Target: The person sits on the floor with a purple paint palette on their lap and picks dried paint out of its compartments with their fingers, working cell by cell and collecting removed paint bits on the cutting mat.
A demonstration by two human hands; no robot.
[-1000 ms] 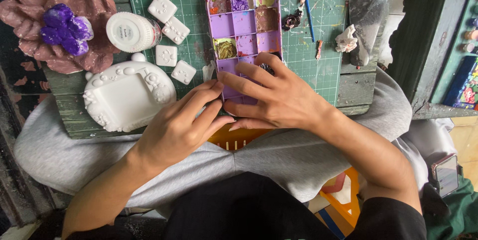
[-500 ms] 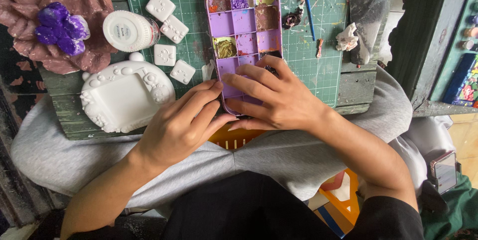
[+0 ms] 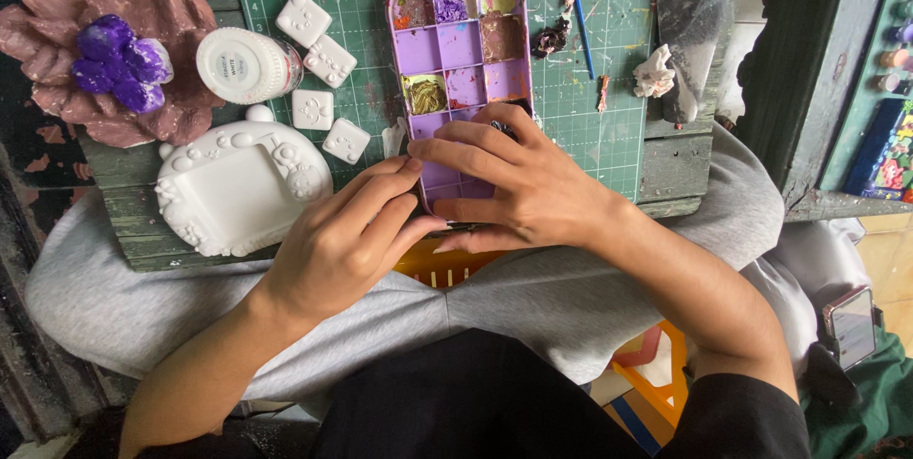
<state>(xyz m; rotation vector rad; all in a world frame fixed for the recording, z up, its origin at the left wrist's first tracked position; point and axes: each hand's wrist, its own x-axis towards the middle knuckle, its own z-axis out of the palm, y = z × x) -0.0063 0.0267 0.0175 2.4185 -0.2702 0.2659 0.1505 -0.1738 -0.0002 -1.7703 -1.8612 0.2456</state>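
A purple palette tray with wells of purple, brown and gold paint lies on a green cutting mat. My right hand lies across the tray's near end, fingers stretched left and thumb under its near edge. A small dark thing peeks out past the knuckles; what it is stays hidden. My left hand curls against the tray's near left corner, fingertips touching those of my right hand.
Left of the tray are a white ornate plaster frame, several white dice-like blocks, a white jar and a pink flower piece with a purple centre. A blue brush, crumpled tissue and a phone lie to the right.
Both hands stay on the tray's near end. My right fingers have slid slightly left and my left fingers have closed in against them.
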